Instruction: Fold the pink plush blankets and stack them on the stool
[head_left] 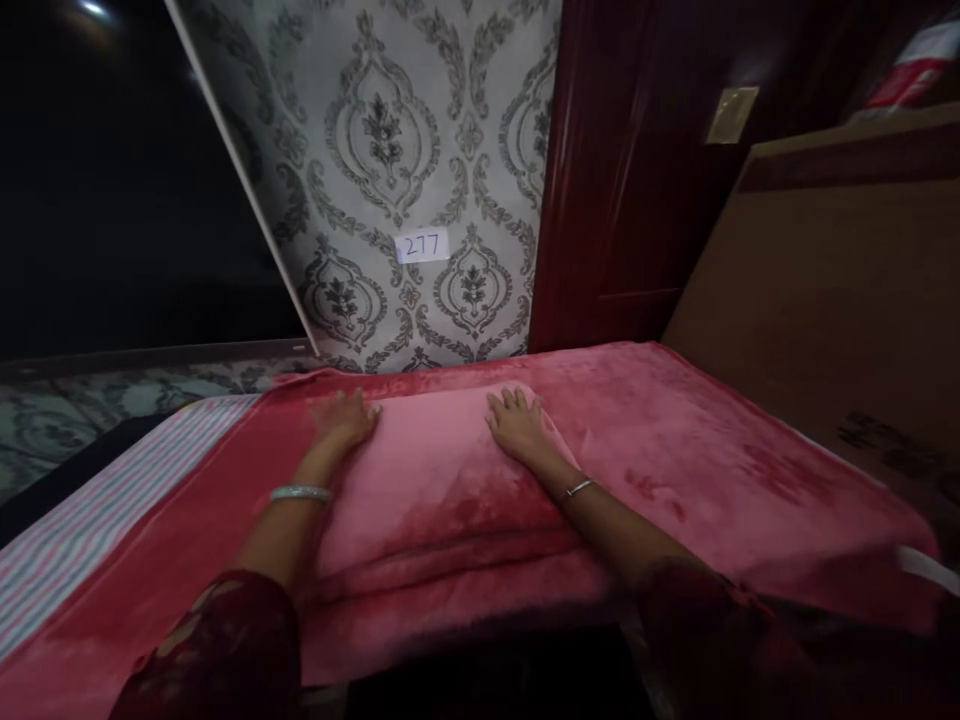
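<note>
A pink and red plush blanket (442,450), folded into a thick stack, lies in front of me. My left hand (345,418) is at its far left corner, fingers spread and slightly blurred. On the far right part of the stack rests my right hand (516,420), palm down with the fingers apart. Neither hand grips anything. Beneath the stack spreads a larger pink and red plush cover (690,450), reaching out to both sides.
A striped cloth (142,490) shows along the left edge of the cover. Behind stand a patterned wall with a paper label (422,245) and a dark television screen (135,180). A large cardboard box (840,290) flanks the right side.
</note>
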